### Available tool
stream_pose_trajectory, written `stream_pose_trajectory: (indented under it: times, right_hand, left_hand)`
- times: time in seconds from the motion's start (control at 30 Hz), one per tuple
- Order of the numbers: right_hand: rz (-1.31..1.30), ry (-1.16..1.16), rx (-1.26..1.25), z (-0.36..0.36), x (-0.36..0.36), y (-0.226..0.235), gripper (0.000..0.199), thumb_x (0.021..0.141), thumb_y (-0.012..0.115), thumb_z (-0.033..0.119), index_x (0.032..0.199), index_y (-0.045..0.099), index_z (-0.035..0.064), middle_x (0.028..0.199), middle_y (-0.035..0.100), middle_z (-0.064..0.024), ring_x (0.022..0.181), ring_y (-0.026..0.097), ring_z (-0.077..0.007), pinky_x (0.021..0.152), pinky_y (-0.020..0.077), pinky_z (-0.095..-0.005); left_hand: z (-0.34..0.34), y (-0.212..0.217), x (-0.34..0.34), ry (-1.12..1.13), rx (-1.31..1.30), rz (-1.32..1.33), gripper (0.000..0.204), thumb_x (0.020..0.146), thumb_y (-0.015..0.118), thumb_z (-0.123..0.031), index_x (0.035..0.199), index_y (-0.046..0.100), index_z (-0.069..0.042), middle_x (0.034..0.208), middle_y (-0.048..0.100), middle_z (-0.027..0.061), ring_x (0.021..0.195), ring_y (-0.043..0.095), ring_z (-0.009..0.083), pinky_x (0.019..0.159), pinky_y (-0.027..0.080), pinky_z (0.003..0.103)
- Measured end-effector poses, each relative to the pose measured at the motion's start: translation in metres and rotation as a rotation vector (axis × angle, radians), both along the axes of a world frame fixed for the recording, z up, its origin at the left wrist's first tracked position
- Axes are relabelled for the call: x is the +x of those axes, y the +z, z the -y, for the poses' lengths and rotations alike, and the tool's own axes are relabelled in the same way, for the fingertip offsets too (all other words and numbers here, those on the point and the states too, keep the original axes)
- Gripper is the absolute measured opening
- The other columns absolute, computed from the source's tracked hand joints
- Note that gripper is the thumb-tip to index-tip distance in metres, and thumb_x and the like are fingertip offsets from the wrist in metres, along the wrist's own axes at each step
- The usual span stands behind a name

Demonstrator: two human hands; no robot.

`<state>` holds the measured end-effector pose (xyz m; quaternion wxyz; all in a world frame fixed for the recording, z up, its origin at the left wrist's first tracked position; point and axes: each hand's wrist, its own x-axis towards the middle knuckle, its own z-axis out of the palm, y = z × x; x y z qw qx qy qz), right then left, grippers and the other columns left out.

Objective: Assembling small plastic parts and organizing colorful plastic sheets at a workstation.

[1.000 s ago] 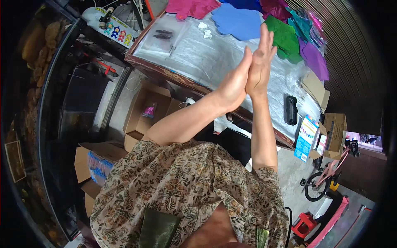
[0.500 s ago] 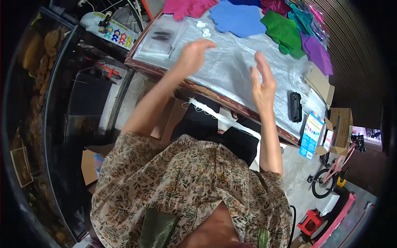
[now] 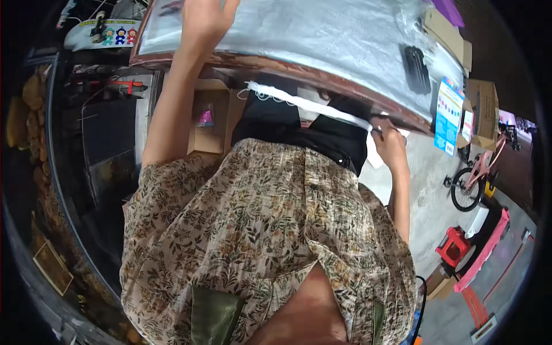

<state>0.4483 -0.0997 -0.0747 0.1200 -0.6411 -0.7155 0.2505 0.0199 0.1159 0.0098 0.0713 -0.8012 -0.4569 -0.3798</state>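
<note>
My left hand [image 3: 206, 18] is over the sheet-covered table [image 3: 322, 34] at the top edge of the view. Its thumb stands apart, but the other fingers are cut off by the edge. Across my dark-trousered lap, below the table's front edge, lies a long bundle of white string [image 3: 310, 106] with loose loops at its left end. My right hand [image 3: 392, 144] is at the right end of that bundle, its fingers bent and closed on the string. A small dark spot shows by those fingertips, too small to name.
A black case [image 3: 416, 70] lies on the table's right side. Beside it are a blue and white box [image 3: 448, 115] and cardboard boxes [image 3: 482, 112]. An open carton [image 3: 207, 138] stands below the table on the left. A pink bicycle [image 3: 474, 178] is farther right.
My right hand has come down from above the table to the string on my lap. My left hand has moved up and left. The view has tilted lower, hiding the coloured pieces at the back.
</note>
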Motion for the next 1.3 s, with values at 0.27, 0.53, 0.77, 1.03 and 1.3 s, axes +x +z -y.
stream_pose_trajectory:
  times: [0.27,0.53,0.77,1.03,1.3]
  right_hand:
    - [-0.017,-0.22,0.037,0.042,0.025,-0.096,0.024,0.084,0.072,0.003,0.107,0.067,-0.0008,0.102,0.069,-0.0219,0.074,0.068,-0.0333,0.069,0.0537,-0.0405]
    - [-0.161,-0.284,-0.013,0.053,0.035,-0.103,0.021,0.089,0.072,0.005,0.108,0.065,-0.0006,0.099,0.07,-0.0137,0.071,0.066,-0.0226,0.065,0.0523,-0.0337]
    - [-0.243,-0.286,-0.115,0.052,0.054,-0.085,0.028,0.089,0.072,0.004,0.115,0.064,0.0002,0.107,0.072,-0.0151,0.086,0.071,-0.0242,0.073,0.0557,-0.0361]
    - [-0.165,0.112,-0.21,0.011,0.0,0.02,0.051,0.092,0.072,0.012,0.14,0.056,0.0051,0.127,0.069,-0.0119,0.116,0.066,-0.0224,0.089,0.056,-0.0365]
    - [-0.863,0.273,0.219,-0.087,-0.106,0.133,0.038,0.103,0.059,0.019,0.134,0.06,-0.0031,0.123,0.07,-0.0158,0.119,0.064,-0.0224,0.101,0.0501,-0.0352]
  left_hand:
    - [0.136,-0.094,0.044,-0.45,-0.911,0.08,0.011,0.087,0.073,-0.01,0.097,0.074,-0.006,0.09,0.071,0.0096,0.073,0.069,0.0266,0.066,0.056,0.035]
    - [0.161,-0.184,0.074,-0.294,-0.651,-0.026,0.011,0.082,0.077,-0.006,0.09,0.07,-0.002,0.086,0.064,0.0092,0.073,0.066,0.0325,0.066,0.055,0.039]
    - [0.152,-0.171,0.069,-0.36,-0.73,0.254,0.007,0.084,0.076,-0.003,0.087,0.07,-0.002,0.088,0.066,0.007,0.069,0.066,0.0222,0.061,0.051,0.034]
    - [0.129,-0.055,0.039,-0.441,-1.153,0.535,0.002,0.09,0.071,-0.002,0.091,0.07,-0.002,0.095,0.07,0.0016,0.07,0.062,0.0051,0.06,0.048,0.021]
    - [0.093,0.048,0.046,-0.769,-1.111,0.454,0.021,0.099,0.067,-0.02,0.104,0.071,0.0,0.095,0.072,0.0024,0.066,0.058,0.0063,0.061,0.048,0.02]
